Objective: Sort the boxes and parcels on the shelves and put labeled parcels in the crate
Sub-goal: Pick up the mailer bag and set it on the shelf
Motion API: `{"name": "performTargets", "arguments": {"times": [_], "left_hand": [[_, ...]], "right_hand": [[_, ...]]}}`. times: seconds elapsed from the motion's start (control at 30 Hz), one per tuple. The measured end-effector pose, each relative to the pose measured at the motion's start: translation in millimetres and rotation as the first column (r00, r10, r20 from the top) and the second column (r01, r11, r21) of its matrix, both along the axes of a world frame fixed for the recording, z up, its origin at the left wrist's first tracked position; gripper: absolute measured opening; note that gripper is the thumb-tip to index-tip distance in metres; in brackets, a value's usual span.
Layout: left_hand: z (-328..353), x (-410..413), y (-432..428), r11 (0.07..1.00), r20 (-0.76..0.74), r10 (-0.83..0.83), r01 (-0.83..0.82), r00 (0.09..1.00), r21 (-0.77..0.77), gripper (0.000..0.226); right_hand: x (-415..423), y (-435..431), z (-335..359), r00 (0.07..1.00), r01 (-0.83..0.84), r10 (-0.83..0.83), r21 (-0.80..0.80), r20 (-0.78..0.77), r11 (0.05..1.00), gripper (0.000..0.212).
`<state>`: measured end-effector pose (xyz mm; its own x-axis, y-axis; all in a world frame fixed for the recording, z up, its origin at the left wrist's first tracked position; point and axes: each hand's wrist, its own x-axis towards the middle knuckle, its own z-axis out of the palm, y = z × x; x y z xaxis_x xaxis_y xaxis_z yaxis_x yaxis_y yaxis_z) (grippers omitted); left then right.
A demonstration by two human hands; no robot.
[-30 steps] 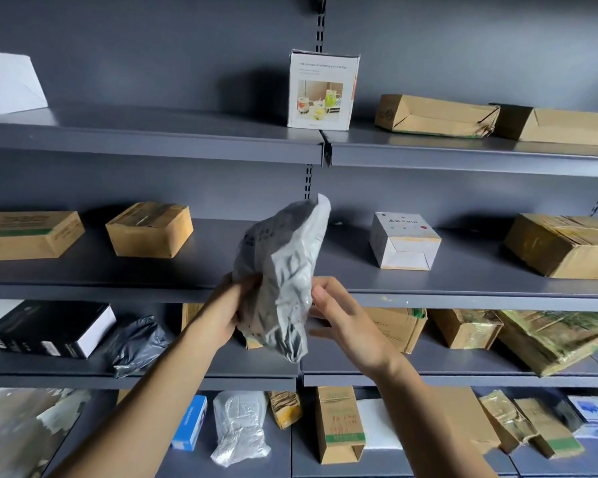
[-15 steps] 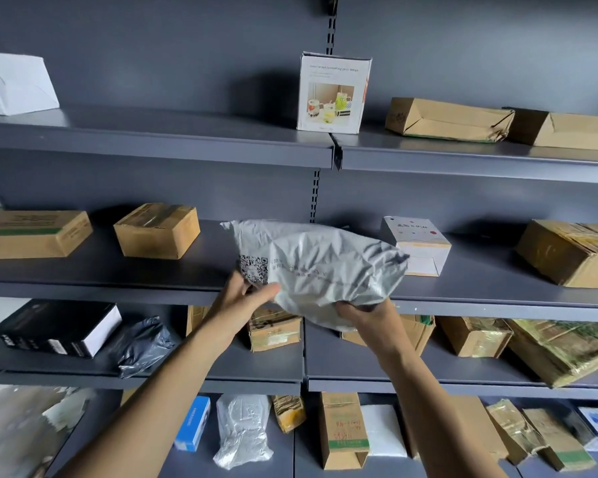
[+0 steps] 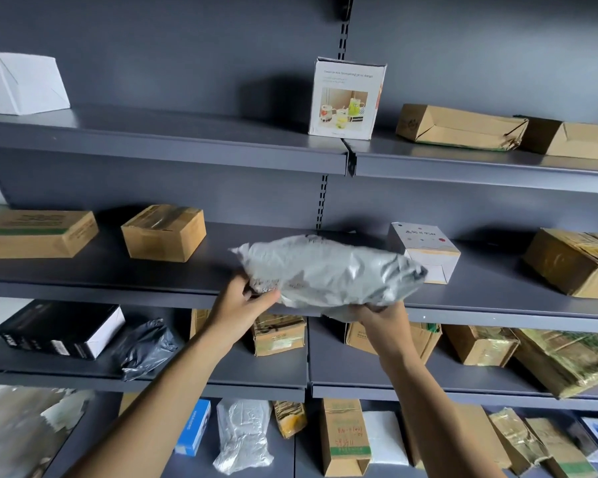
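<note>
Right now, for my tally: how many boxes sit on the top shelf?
4: white box far left, printed box centre, two brown cartons right; others may be off-frame.

- You have turned the grey parcel (image 3: 328, 270). A second ago it stood on end, running from 12 to 6 o'clock. Now it lies across, from 9 to 3 o'clock, over the front edge of the middle shelf (image 3: 118, 291).
- Its 3 o'clock end now overlaps the small white box (image 3: 428, 250), which it did not cover a second ago.
- Your left hand (image 3: 246, 301) now pinches its 8 o'clock corner, and your right hand (image 3: 382, 313) has gone from its side to under its 5 o'clock edge.
- The QR code seen half a second ago no longer shows plainly.
</note>
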<state>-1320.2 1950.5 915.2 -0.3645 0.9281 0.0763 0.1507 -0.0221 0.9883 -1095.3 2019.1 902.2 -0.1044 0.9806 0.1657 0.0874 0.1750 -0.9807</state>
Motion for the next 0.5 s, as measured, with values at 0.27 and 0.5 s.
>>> {"name": "performTargets", "arguments": {"times": [0.27,0.5], "left_hand": [[-2,-29,3,0.999,0.029,-0.006,0.005,1.000,0.043,0.042],[1,-56,9,0.999,0.033,0.033,-0.033,0.999,-0.002,0.038]], "right_hand": [[-22,6,2,0.980,0.191,-0.195,-0.132,-0.023,0.973,0.027],[-42,-7,11,0.990,0.115,-0.124,-0.122,-0.072,0.986,0.019]]}}
